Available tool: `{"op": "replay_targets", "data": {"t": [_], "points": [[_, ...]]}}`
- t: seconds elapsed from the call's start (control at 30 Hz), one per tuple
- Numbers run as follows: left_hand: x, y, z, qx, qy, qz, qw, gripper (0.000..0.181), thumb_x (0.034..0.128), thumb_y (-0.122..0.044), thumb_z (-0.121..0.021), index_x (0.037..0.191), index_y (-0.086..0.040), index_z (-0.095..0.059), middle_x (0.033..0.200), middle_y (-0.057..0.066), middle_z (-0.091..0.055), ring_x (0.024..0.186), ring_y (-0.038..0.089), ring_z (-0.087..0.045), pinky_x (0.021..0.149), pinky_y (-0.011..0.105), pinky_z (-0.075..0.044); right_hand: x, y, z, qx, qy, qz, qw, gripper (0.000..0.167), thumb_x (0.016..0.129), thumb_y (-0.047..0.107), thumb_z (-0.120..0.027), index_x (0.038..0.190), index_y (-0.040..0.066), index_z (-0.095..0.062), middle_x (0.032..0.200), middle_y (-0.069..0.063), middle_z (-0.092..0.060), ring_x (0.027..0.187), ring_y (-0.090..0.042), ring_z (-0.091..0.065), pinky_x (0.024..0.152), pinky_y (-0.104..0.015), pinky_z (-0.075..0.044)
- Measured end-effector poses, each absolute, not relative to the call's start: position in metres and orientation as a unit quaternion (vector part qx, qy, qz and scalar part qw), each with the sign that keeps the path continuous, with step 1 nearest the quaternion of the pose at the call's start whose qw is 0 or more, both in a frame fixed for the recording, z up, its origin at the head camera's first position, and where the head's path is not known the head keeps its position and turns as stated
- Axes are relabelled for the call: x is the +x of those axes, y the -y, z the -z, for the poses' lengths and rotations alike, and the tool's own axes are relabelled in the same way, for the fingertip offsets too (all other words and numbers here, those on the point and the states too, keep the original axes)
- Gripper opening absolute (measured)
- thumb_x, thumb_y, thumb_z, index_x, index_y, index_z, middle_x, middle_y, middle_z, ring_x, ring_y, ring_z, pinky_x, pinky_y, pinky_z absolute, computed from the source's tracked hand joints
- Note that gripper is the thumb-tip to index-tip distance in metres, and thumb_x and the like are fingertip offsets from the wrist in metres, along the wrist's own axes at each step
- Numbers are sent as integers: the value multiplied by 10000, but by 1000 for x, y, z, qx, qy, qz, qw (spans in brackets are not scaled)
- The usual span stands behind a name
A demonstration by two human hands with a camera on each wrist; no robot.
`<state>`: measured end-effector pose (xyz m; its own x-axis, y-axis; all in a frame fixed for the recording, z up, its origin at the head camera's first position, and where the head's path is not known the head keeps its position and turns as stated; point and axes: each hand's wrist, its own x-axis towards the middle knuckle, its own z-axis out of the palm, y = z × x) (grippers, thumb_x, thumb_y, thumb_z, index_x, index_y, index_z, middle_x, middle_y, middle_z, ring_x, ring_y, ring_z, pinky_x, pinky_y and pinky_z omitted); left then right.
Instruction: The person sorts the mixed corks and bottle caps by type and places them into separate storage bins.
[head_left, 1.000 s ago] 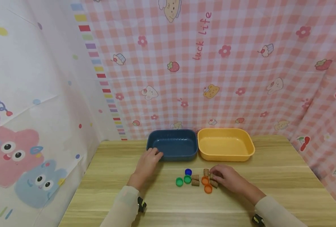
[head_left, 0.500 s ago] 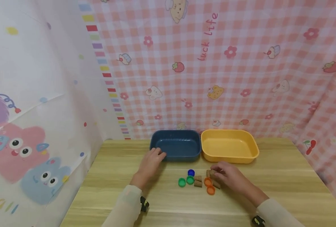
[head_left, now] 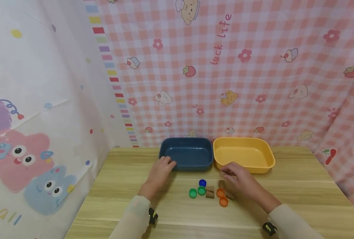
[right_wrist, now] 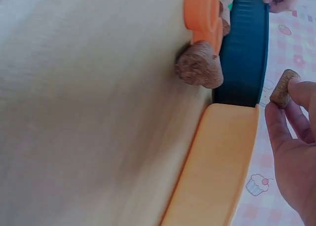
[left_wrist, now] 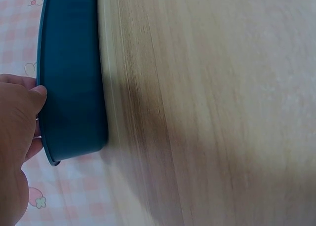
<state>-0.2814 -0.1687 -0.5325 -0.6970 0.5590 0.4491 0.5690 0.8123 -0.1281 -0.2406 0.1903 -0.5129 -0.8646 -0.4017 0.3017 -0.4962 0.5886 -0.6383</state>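
Observation:
My left hand (head_left: 160,171) holds the front-left rim of the dark blue plastic tray (head_left: 191,167), its thumb on the outer wall in the left wrist view. Between thumb and fingertips, my right hand (head_left: 243,181) pinches a cork (right_wrist: 284,89), raised off the table near the front of the yellow tray (head_left: 254,168). Below that hand lie more corks (head_left: 210,195), two orange bottle caps (head_left: 223,201), two green caps (head_left: 193,193) and a blue cap (head_left: 202,183). One cork by the orange caps is partly covered by the right hand.
Both trays stand side by side at the back of the wood-grain table (head_left: 177,217). A pink checked cloth (head_left: 179,83) hangs right behind them. On the left hangs a white cloth (head_left: 75,126) with cartoon figures.
My right hand has lifted a cork from the group and moved it toward the yellow tray. The left hand stays at the blue tray's rim. The head view has shifted slightly.

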Motion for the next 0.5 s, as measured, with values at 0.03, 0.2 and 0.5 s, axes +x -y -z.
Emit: {"op": "replay_targets", "data": {"t": [0.03,0.2,0.5], "points": [[-281,168,532,-306,921,11,240,246,937,35,-682,1136,-91,-750,971,67,-632,845,228,-543,750,340,-511,-242,-189,512,255,889,-375,72,198,950,32,-706,1141,82,-721,1066,14,-688,982,-153,-690,865,-337,-602],[-280,168,530,-309,918,18,248,260,916,60,-688,1123,-85,-752,964,73,-631,839,233,-547,744,355,-513,-251,-183,506,266,890,-356,105,193,939,37,-720,1125,88,-730,1060,9,-694,970,-157,-696,855,-342,-605],[-281,168,531,-308,920,24,239,265,918,62,-693,1136,-76,-749,982,87,-644,851,254,-558,768,369,-520,-267,-168,498,257,892,-359,103,187,937,65,-730,1123,80,-737,1066,-21,-691,963,-162,-682,862,-354,-605]]}}
